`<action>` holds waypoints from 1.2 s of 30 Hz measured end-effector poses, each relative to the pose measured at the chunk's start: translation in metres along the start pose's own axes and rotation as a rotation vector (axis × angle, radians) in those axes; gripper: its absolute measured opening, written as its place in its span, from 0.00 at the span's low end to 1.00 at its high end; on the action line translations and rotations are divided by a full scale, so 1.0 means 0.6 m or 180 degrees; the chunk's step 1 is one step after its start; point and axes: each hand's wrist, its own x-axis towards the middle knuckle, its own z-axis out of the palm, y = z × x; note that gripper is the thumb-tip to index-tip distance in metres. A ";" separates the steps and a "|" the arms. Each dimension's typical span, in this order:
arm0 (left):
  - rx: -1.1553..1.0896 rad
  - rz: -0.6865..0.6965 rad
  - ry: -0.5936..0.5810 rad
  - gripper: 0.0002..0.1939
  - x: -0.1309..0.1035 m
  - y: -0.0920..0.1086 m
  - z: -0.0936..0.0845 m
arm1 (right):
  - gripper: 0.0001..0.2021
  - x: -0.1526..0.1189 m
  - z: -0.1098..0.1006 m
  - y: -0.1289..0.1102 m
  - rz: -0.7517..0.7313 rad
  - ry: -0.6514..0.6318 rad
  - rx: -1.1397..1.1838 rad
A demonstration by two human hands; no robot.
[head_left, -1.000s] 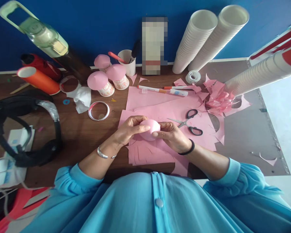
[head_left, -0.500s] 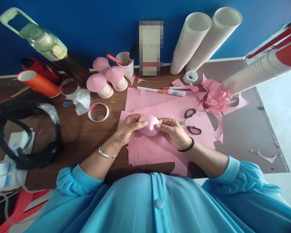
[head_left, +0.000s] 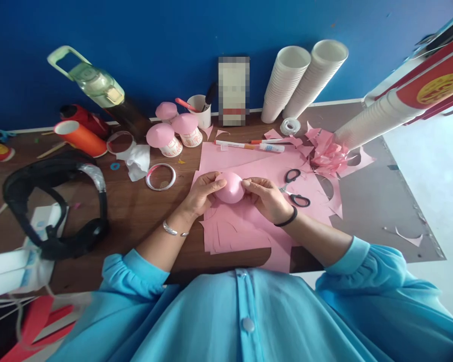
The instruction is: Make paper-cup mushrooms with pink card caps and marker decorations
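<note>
A shallow pink paper cone (head_left: 232,190) is held over a stack of pink paper (head_left: 234,234), its tip toward me. My left hand (head_left: 205,193) pinches the cone's left edge, thumb on top and fingers underneath. On the opposite edge, the thumb and fingertips of my right hand (head_left: 266,198) are closed. Scissors (head_left: 297,188) with black handles lie on the paper just beyond my right hand. Behind my left hand stand several decorated paper cups with pink cone tops (head_left: 186,123).
Markers (head_left: 234,144) and a glue stick (head_left: 272,147) lie across the paper's far edge. Stacked white cups (head_left: 287,83) stand against the blue wall. Crumpled pink scraps (head_left: 326,153) sit at right. A tape roll (head_left: 160,177) and a black head strap (head_left: 55,203) are at left.
The camera view has shifted a little. My right thumb has drawn back from the cone's face to its right edge; my left hand still holds the cone.
</note>
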 end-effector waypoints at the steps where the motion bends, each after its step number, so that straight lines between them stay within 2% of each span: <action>1: 0.0000 0.0020 -0.0003 0.17 0.001 0.000 -0.001 | 0.21 0.000 -0.001 0.001 -0.0046 0.0000 -0.0011; 6: 0.0078 0.0038 -0.0109 0.18 0.003 0.000 -0.002 | 0.21 0.003 -0.001 0.003 -0.0091 -0.0044 -0.0021; 10: -0.0070 0.0057 -0.0096 0.16 0.002 0.002 -0.004 | 0.23 -0.012 -0.010 -0.022 -0.0317 0.0268 -0.0413; 12: -0.0159 0.0019 -0.0065 0.16 0.003 0.003 -0.006 | 0.22 -0.040 -0.024 -0.044 -0.0600 0.0533 -0.0681; 15: -0.0229 0.0018 -0.0083 0.16 0.005 0.004 -0.009 | 0.19 -0.105 -0.054 -0.069 -0.1039 0.0729 -0.0901; 18: -0.0270 -0.0014 -0.0148 0.16 0.007 0.004 -0.008 | 0.19 -0.163 -0.083 -0.069 -0.1269 0.1025 -0.0963; 20: -0.0278 -0.0044 -0.0189 0.16 0.008 0.003 -0.005 | 0.19 -0.181 -0.093 -0.057 -0.1206 0.1130 -0.0758; 24: -0.0275 -0.0072 -0.0210 0.16 0.007 0.001 -0.003 | 0.28 -0.158 -0.081 -0.032 -0.1067 0.1088 -0.0515; 27: -0.0277 -0.0070 -0.0186 0.16 0.006 -0.001 -0.007 | 0.23 -0.116 -0.054 -0.018 -0.0941 0.0857 -0.0816; 31: -0.0310 -0.0045 -0.0165 0.16 0.008 -0.002 -0.014 | 0.20 -0.068 -0.010 -0.015 -0.0789 0.0308 -0.1244; 34: -0.0359 -0.0016 -0.0176 0.15 0.011 0.000 -0.017 | 0.19 -0.080 0.003 -0.035 -0.0779 0.0074 -0.1454; 36: -0.0392 -0.0003 -0.0180 0.15 0.013 0.002 -0.018 | 0.16 -0.126 -0.014 -0.050 -0.0702 -0.0027 -0.1354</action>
